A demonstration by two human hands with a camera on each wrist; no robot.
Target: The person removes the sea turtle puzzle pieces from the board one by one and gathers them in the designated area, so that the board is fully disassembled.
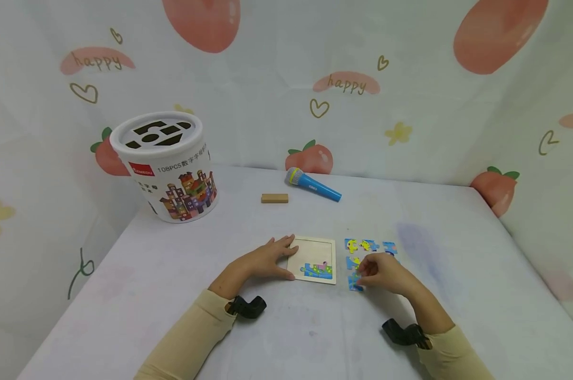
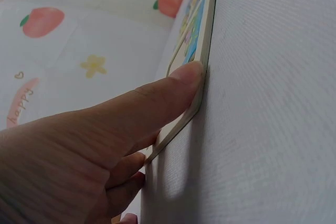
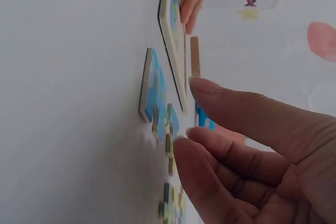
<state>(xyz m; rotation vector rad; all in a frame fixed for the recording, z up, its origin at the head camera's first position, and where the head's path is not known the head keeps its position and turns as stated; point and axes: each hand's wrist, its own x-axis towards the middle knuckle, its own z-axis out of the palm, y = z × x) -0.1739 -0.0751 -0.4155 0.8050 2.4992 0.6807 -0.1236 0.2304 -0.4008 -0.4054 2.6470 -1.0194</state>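
Note:
A shallow wooden puzzle tray (image 1: 312,248) lies flat, with joined puzzle pieces (image 1: 318,271) in its lower right part. My left hand (image 1: 266,259) holds the tray at its left side, thumb at the near corner and fingers toward the far corner. In the left wrist view the thumb (image 2: 157,98) rests on the tray's edge. Right of the tray lie loose blue and yellow puzzle pieces (image 1: 355,282). My right hand (image 1: 386,273) hovers over them, thumb and index finger apart with nothing visible between them. It partly hides some pieces in the head view.
Behind the tray are a small wooden block (image 1: 274,198) and a blue toy microphone (image 1: 317,187). A big white bucket (image 1: 172,174) with a shape-cutout lid stands at the back left. Printed cloth (image 1: 267,95) hangs behind the table.

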